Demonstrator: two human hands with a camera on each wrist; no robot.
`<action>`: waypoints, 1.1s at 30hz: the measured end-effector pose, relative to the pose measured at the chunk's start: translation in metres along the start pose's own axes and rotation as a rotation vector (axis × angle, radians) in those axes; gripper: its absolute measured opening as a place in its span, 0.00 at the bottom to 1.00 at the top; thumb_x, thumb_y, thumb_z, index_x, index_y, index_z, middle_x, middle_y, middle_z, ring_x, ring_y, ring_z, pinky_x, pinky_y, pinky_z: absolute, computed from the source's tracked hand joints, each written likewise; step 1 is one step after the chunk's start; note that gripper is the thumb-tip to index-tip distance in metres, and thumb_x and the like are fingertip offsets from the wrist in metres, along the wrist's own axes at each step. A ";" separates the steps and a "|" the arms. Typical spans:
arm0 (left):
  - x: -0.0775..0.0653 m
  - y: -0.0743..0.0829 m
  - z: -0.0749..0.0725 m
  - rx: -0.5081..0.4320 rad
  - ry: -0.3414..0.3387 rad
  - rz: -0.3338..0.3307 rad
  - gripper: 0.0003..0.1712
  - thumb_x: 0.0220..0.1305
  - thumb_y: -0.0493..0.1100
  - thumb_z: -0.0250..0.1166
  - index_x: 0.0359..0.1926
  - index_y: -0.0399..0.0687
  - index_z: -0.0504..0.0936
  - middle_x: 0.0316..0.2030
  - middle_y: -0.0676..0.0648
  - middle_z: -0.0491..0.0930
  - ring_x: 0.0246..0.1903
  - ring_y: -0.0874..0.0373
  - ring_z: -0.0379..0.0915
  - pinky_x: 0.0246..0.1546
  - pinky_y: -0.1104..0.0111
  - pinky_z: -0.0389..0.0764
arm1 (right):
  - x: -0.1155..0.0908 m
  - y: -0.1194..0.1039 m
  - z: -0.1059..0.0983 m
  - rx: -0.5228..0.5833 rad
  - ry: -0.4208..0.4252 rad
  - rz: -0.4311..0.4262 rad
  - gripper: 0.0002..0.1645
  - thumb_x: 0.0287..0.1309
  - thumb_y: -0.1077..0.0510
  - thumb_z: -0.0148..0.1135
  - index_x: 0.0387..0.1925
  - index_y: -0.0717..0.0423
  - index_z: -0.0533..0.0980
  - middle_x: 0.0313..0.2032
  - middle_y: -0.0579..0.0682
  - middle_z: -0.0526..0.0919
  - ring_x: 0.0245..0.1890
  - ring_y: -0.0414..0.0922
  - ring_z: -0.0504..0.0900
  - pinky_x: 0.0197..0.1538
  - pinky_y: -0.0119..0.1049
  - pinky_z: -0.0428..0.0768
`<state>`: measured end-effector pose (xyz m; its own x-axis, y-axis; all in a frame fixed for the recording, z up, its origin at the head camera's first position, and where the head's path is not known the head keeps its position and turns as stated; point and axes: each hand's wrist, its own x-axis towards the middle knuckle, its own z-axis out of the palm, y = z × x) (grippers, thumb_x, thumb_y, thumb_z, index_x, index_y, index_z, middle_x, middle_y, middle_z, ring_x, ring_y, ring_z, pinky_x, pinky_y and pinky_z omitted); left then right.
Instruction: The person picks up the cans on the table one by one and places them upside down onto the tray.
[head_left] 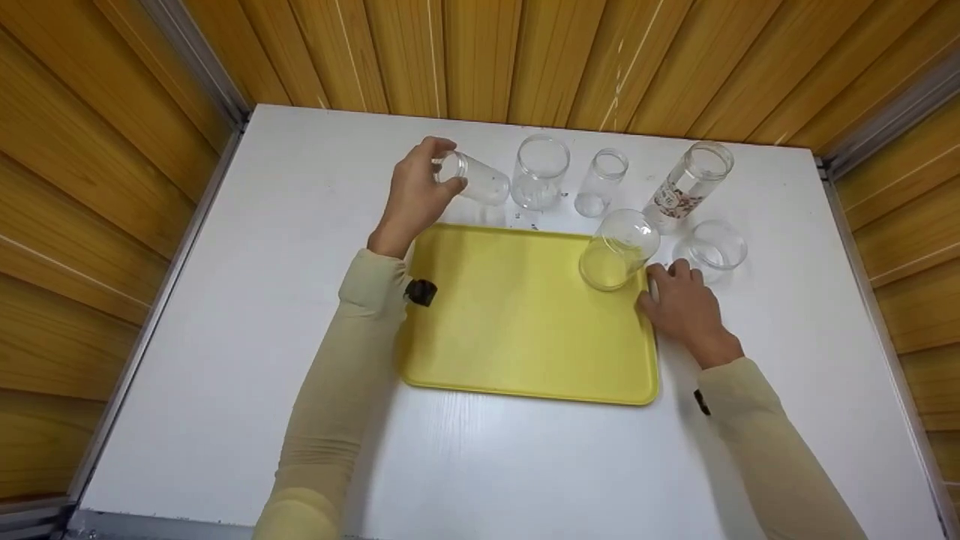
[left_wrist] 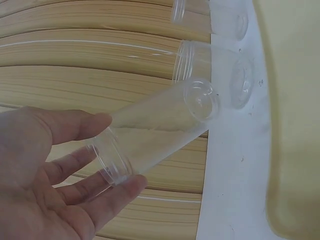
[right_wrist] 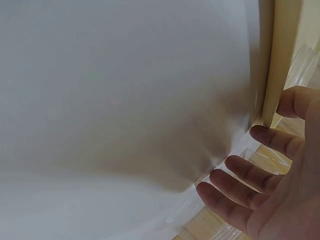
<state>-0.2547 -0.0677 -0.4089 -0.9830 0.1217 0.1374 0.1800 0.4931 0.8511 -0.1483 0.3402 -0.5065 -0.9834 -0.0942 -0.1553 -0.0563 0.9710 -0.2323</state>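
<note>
My left hand [head_left: 420, 187] grips a clear plastic jar [head_left: 484, 184] by its threaded mouth, thumb on one side and fingers on the other. The jar tilts, its base pointing right, beyond the far left corner of the yellow tray [head_left: 517, 322]. In the left wrist view this jar [left_wrist: 155, 125] looks see-through, with nothing inside. At the tray's right edge is my right hand [head_left: 686, 307], fingers spread and loosely bent, thumb at the rim in the right wrist view. A wide clear jar [head_left: 619, 251] stands on the tray's far right corner.
Behind the tray stand a wide clear jar [head_left: 540, 172], a narrow one [head_left: 601, 184] and a tall one with a floral label [head_left: 679, 196]. A low clear jar [head_left: 716, 246] sits beyond my right hand. Wood-patterned walls [head_left: 480, 60] border the white table [head_left: 247, 315].
</note>
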 end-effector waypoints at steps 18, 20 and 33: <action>-0.033 -0.011 0.007 -0.233 0.050 -0.019 0.29 0.69 0.36 0.72 0.69 0.40 0.76 0.64 0.42 0.78 0.62 0.48 0.77 0.61 0.62 0.79 | 0.000 0.000 0.002 0.000 0.000 0.008 0.31 0.73 0.51 0.50 0.68 0.67 0.69 0.56 0.73 0.66 0.53 0.71 0.69 0.44 0.68 0.76; -0.035 -0.011 0.008 -0.257 0.049 -0.019 0.29 0.69 0.36 0.72 0.69 0.40 0.76 0.63 0.42 0.78 0.62 0.48 0.77 0.61 0.62 0.78 | -0.001 0.000 0.002 -0.007 0.006 0.001 0.30 0.74 0.51 0.50 0.68 0.67 0.69 0.56 0.73 0.66 0.52 0.71 0.69 0.43 0.68 0.76; -0.047 -0.011 0.012 -0.519 0.010 -0.036 0.28 0.70 0.36 0.71 0.69 0.38 0.76 0.60 0.43 0.80 0.59 0.50 0.80 0.58 0.61 0.82 | 0.000 0.001 0.004 -0.003 0.028 -0.001 0.30 0.74 0.51 0.50 0.67 0.67 0.70 0.55 0.73 0.67 0.51 0.71 0.69 0.43 0.68 0.76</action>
<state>-0.2098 -0.0687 -0.4307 -0.9891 0.1028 0.1058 0.1068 0.0049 0.9943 -0.1473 0.3402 -0.5109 -0.9878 -0.0888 -0.1280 -0.0576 0.9717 -0.2293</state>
